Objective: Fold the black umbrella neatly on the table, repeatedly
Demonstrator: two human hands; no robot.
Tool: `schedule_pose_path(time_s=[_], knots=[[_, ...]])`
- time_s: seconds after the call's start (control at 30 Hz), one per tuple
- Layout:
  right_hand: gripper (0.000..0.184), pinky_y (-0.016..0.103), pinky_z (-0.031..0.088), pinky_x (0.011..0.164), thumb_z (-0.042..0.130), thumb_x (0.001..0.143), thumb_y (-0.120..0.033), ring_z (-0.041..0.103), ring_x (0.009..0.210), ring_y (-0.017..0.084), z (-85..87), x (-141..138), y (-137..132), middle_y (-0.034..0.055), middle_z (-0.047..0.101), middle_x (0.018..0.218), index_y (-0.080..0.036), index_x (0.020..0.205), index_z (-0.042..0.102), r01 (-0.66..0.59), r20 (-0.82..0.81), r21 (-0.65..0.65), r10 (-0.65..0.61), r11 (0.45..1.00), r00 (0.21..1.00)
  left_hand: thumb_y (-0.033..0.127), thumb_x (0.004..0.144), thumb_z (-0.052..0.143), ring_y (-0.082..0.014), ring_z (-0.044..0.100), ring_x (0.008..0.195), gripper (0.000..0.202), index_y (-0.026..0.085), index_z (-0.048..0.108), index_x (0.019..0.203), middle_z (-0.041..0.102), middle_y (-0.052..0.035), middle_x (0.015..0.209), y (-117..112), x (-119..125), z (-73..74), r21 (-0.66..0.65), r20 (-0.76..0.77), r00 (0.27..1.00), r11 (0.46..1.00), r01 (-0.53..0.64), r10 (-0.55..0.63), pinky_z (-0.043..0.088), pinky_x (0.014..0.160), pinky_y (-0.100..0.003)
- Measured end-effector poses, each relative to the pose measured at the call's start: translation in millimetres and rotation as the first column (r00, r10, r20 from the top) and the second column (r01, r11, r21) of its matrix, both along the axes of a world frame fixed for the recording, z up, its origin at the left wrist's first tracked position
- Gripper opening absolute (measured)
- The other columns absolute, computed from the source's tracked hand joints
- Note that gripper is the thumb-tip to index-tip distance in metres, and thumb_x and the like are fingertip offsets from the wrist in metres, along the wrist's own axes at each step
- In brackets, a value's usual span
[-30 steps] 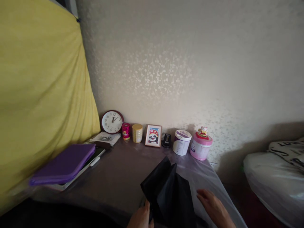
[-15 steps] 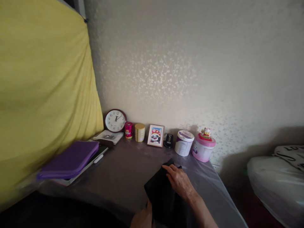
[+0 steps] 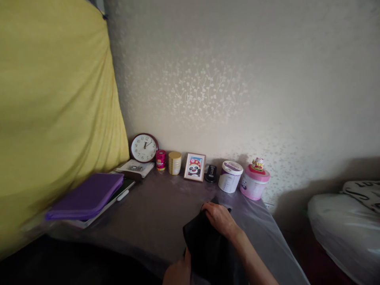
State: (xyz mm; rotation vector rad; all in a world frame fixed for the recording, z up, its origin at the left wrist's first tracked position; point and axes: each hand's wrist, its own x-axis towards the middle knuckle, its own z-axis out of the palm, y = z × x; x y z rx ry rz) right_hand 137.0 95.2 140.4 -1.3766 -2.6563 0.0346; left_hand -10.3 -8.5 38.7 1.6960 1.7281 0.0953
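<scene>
A piece of black fabric [image 3: 204, 241] hangs between my hands over the near part of the table; it may be a garment or a bag, I cannot tell which. My right hand [image 3: 219, 218] grips its upper part, with the fingers curled over the cloth. Low in the view, my left hand [image 3: 179, 271] pinches the left edge of the same fabric, thumb pointing up. The lower end of the cloth runs out of the picture.
Along the wall stand a clock [image 3: 144, 147], a pink can [image 3: 160, 160], a yellow-lidded tin [image 3: 175, 163], a panda picture frame [image 3: 194, 167], a black object [image 3: 211, 173], a white tub [image 3: 230, 177] and a pink jar [image 3: 254, 183]. A purple folder [image 3: 89, 196] lies left on the table [image 3: 160, 213].
My right hand's fingers have curled further into the black fabric. The cloth's upper left corner has shifted slightly right. My left hand stays nearly where it was.
</scene>
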Motion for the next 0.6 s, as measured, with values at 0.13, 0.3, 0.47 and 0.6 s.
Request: schedule_pose_path(time_s=[0.13, 0.3, 0.47, 0.6], knots=[[0.025, 0.021, 0.041, 0.073, 0.036, 0.086, -0.013, 0.062, 0.088, 0.015, -8.1, -11.2, 10.7, 0.004, 0.065, 0.098, -0.02, 0.095, 0.058, 0.039, 0.001, 0.023, -0.039, 0.999, 0.999, 0.038, 0.084, 0.05, -0.0225, 0.054, 0.103, 0.043, 0.021, 0.044, 0.122, 0.053, -0.009, 0.116, -3.2, 6.1, -1.1, 0.007, -0.038, 0.999, 1.0, -0.008, 0.008, 0.042, 0.088, -0.041], [0.027, 0.022, 0.043, 0.07, 0.036, 0.085, -0.011, 0.063, 0.086, 0.017, -27.1, -27.5, 18.0, 0.0054, 0.067, 0.095, -0.019, 0.092, 0.06, 0.084, 0.105, 0.026, -0.086, 0.996, 0.991, 0.015, 0.08, 0.037, -0.0307, 0.058, 0.1, 0.061, 0.017, 0.019, 0.139, 0.055, -0.0183, 0.114, -4.4, 6.1, 0.1, 0.031, -0.077, 0.997, 0.999, 0.029, -0.027, 0.043, 0.082, -0.039], [0.029, 0.023, 0.044, 0.072, 0.035, 0.085, -0.009, 0.063, 0.088, 0.017, -34.0, -31.2, 19.0, 0.0062, 0.068, 0.094, -0.019, 0.095, 0.061, 0.093, 0.118, 0.025, -0.095, 0.995, 0.988, 0.012, 0.075, 0.038, -0.0275, 0.058, 0.101, 0.073, 0.016, 0.005, 0.14, 0.052, -0.0156, 0.124, -7.8, 0.2, 1.6, 0.015, -0.056, 0.997, 0.999, 0.047, -0.047, 0.043, 0.082, -0.035], [0.029, 0.024, 0.045, 0.072, 0.034, 0.086, -0.009, 0.064, 0.088, 0.018, -35.9, -31.5, 23.0, 0.0077, 0.068, 0.093, -0.017, 0.094, 0.061, 0.098, 0.128, 0.013, -0.099, 0.995, 0.987, 0.013, 0.077, 0.039, -0.0232, 0.06, 0.098, 0.08, 0.023, -0.011, 0.138, 0.054, -0.0102, 0.124, -12.1, -2.7, 8.1, -0.008, 0.077, 0.996, 0.999, -0.043, 0.044, 0.043, 0.081, -0.033]])
